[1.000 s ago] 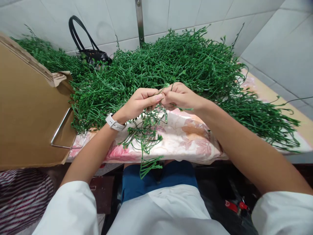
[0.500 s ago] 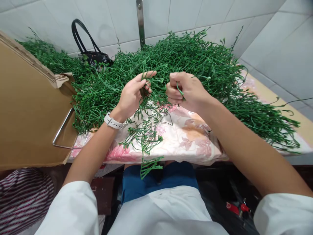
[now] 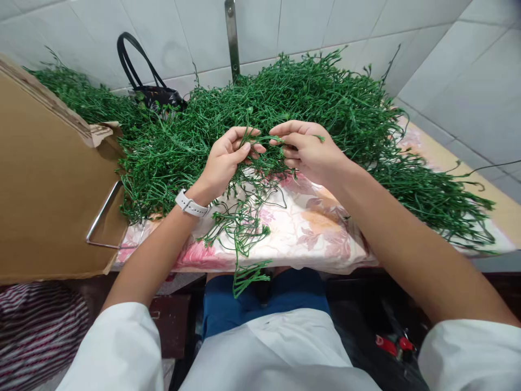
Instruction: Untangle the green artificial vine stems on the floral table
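My left hand (image 3: 230,155), with a white watch (image 3: 190,204) on the wrist, is closed with thumb and fingers round a green branching stem. Close by on its right, my right hand (image 3: 311,149) pinches a thin green stem (image 3: 319,138), whose tip pokes out past the knuckles. Between the hands, thin green strands meet, and I cannot tell which belong to which hand. Behind them spreads a big heap of tangled green stems (image 3: 260,98), plastic-looking, with small forked tips. Below my hands, a smaller loose clump (image 3: 244,222) lies on the flowered cloth (image 3: 317,239) and hangs over the front edge.
A cardboard box (image 3: 52,190) stands on the left, a bent metal rod (image 3: 101,217) beside it. A black handbag (image 3: 157,95) sits at the back against the tiled wall (image 3: 309,27). Another bunch of stems (image 3: 443,201) reaches to the right. Striped fabric (image 3: 40,331) shows at lower left.
My right hand has gone from a fist to a pinch with fingers more extended, and has come slightly nearer my left. My left fingers have curled in more.
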The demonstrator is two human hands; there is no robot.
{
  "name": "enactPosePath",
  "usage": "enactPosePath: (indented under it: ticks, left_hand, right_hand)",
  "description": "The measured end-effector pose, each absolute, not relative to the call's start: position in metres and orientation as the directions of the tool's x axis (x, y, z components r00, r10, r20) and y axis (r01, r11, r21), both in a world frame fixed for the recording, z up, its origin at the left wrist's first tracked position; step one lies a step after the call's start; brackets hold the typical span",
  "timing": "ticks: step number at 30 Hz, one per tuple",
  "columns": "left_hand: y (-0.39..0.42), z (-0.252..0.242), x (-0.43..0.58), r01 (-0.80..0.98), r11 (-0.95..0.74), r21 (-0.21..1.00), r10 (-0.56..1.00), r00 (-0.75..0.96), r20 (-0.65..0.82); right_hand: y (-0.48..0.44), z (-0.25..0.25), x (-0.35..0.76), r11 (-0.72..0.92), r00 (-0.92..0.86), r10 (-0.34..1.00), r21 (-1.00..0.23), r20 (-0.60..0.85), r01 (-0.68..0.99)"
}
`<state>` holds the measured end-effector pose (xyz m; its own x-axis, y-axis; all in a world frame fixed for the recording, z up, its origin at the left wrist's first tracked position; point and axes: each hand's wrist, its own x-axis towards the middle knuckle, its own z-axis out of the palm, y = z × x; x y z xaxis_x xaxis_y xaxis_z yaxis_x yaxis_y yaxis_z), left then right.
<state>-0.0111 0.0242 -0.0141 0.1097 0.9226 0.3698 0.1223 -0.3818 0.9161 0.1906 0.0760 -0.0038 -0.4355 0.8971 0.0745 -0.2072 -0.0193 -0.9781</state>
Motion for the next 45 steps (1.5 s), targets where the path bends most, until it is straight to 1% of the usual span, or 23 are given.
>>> enactPosePath:
  ticks: [3, 8, 11, 14, 16, 20, 23, 25, 29, 33, 37, 41, 45]
  left_hand:
    - [0.023, -0.013, -0.011, 0.088, -0.385, 0.919, 0.919, 0.123, 0.374]
    - [0.025, -0.013, -0.010, 0.016, -0.358, 0.934, 0.927, 0.127, 0.353]
    - [0.023, -0.011, -0.006, -0.046, -0.317, 0.947, 0.937, 0.138, 0.320]
    - [0.019, -0.007, -0.003, -0.078, -0.289, 0.954, 0.940, 0.164, 0.298]
    - [0.018, -0.006, -0.002, -0.090, -0.288, 0.953, 0.932, 0.204, 0.301]
    - [0.022, -0.010, -0.003, -0.079, -0.319, 0.945, 0.906, 0.268, 0.328]
    - [0.023, -0.011, -0.004, -0.064, -0.327, 0.943, 0.894, 0.302, 0.331]
    - [0.022, -0.010, -0.003, -0.065, -0.310, 0.948, 0.889, 0.333, 0.314]
    - [0.020, -0.008, -0.003, -0.070, -0.268, 0.961, 0.886, 0.374, 0.274]
    - [0.020, -0.008, -0.004, -0.099, -0.263, 0.960, 0.867, 0.412, 0.280]
    - [0.020, -0.006, -0.004, -0.157, -0.279, 0.947, 0.870, 0.376, 0.319]
    - [0.018, -0.005, -0.005, -0.142, -0.260, 0.955, 0.854, 0.428, 0.296]
    - [0.016, -0.002, -0.005, -0.135, -0.257, 0.957, 0.841, 0.457, 0.290]
  right_hand:
    - [0.074, -0.002, 0.192, 0.018, -0.422, 0.900, -0.977, 0.108, -0.213]
    - [0.078, -0.002, 0.195, 0.095, -0.412, 0.888, -0.958, 0.204, -0.269]
    - [0.077, 0.000, 0.196, 0.156, -0.414, 0.877, -0.959, 0.244, -0.235]
    - [0.072, 0.003, 0.195, 0.216, -0.483, 0.833, -0.962, 0.270, -0.165]
    - [0.069, 0.002, 0.194, 0.237, -0.552, 0.784, -0.959, 0.285, -0.158]
    - [0.068, -0.002, 0.192, 0.256, -0.627, 0.699, -0.939, 0.343, -0.229]
    - [0.070, -0.005, 0.191, 0.279, -0.637, 0.651, -0.910, 0.413, -0.305]
    - [0.070, -0.006, 0.190, 0.285, -0.640, 0.634, -0.900, 0.434, -0.329]
    - [0.067, -0.004, 0.190, 0.313, -0.638, 0.624, -0.892, 0.452, -0.325]
    - [0.063, 0.000, 0.189, 0.332, -0.656, 0.608, -0.894, 0.447, -0.301]
    - [0.062, 0.001, 0.190, 0.268, -0.675, 0.616, -0.914, 0.406, -0.305]
    - [0.068, -0.003, 0.192, 0.191, -0.675, 0.651, -0.936, 0.347, -0.296]
    - [0.074, -0.009, 0.192, 0.199, -0.647, 0.670, -0.928, 0.363, -0.315]
